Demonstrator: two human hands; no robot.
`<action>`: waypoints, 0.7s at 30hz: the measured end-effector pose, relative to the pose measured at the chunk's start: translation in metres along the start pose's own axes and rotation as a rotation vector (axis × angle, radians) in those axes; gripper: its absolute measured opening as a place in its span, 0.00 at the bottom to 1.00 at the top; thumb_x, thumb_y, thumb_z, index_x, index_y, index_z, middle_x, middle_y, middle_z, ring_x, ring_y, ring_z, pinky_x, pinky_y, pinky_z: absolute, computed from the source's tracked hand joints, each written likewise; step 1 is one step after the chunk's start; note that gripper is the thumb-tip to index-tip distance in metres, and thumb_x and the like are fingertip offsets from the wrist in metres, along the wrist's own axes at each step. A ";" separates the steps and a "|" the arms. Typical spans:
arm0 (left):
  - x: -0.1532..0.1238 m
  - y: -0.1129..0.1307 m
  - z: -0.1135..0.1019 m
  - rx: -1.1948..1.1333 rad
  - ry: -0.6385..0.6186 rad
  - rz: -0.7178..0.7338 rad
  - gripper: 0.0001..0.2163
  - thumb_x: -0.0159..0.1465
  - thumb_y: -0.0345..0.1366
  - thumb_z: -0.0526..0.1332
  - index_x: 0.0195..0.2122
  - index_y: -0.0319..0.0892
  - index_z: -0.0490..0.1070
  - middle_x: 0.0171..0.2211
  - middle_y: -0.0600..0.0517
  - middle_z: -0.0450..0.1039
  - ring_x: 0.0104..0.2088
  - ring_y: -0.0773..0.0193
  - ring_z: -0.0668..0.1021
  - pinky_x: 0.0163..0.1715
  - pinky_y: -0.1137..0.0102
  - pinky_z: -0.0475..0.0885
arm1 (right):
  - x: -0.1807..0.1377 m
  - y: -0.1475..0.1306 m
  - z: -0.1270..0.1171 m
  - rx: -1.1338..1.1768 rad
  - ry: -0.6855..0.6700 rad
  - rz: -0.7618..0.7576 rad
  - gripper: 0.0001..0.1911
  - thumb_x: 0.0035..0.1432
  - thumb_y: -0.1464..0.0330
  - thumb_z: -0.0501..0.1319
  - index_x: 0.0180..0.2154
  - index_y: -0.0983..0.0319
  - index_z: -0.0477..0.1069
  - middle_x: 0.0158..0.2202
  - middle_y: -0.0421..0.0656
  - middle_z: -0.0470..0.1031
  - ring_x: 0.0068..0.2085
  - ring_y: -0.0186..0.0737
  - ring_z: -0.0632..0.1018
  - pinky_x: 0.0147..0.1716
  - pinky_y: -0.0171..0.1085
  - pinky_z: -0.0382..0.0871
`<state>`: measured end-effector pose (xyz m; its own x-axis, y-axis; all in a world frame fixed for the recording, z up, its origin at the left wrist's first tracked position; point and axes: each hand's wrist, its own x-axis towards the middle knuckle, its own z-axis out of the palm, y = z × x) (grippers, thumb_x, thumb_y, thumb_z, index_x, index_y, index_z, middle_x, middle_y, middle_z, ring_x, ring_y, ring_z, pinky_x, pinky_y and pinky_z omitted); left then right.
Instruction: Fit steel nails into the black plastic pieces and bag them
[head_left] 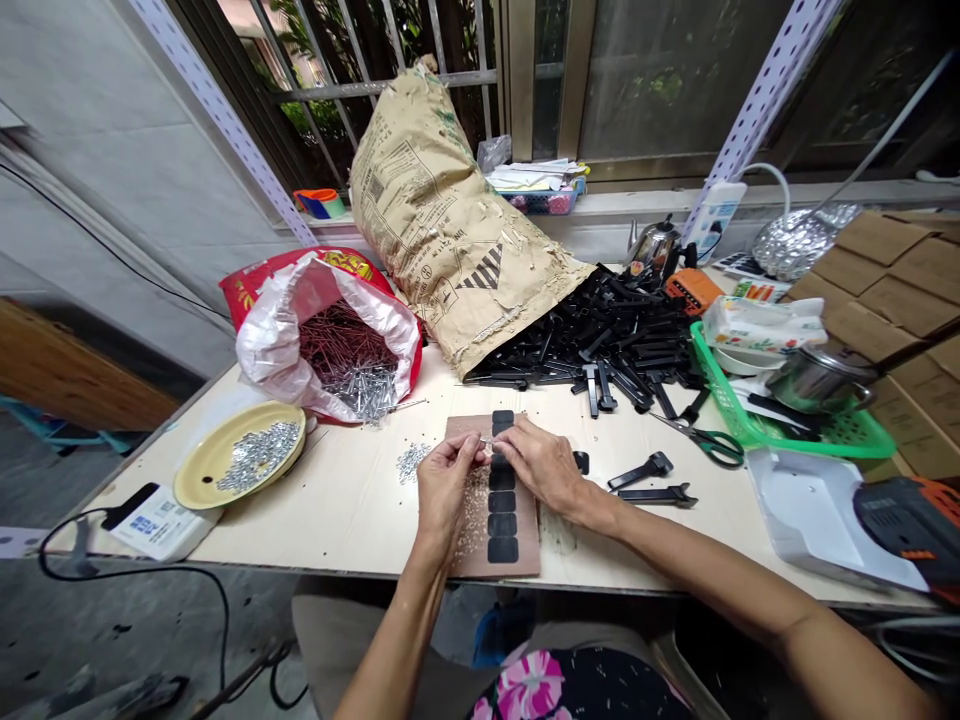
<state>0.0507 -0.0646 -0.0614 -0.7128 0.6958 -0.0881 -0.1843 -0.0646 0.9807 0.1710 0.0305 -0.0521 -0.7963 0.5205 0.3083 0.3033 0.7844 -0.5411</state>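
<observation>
My left hand [446, 480] is closed in a pinch over a brown board [466, 535], with a small silvery metal piece [486, 439] at its fingertips. From the other side my right hand [544, 462] also pinches, its fingertips meeting the same piece; its exact kind is too small to tell. A column of black rounded square pads [502, 525] runs along the board, partly covered by my hands. Light crumbs [474, 505] are scattered beside the pads. Just left of the board lies a small pile of silvery metal bits [412, 462].
Behind the board, black plastic parts [600, 330] spill from a large paper sack [457, 220]. A red-and-white bag [262, 345] holds metal pins. Further left is a yellow plate [191, 475] of metal bits. Scissors [724, 448], a green basket [862, 440] and a power tool [911, 530] lie right.
</observation>
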 end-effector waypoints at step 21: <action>-0.007 -0.007 -0.017 0.222 0.029 -0.046 0.24 0.56 0.47 0.62 0.51 0.40 0.70 0.28 0.51 0.72 0.23 0.67 0.72 0.25 0.71 0.69 | 0.012 0.056 -0.007 -0.055 -0.057 -0.072 0.10 0.64 0.65 0.53 0.36 0.61 0.71 0.35 0.42 0.69 0.36 0.35 0.69 0.31 0.32 0.62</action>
<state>0.0450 -0.0812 -0.0706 -0.7267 0.6736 -0.1350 -0.0657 0.1275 0.9897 0.1815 0.0829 -0.0732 -0.8450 0.4433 0.2991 0.2710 0.8372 -0.4750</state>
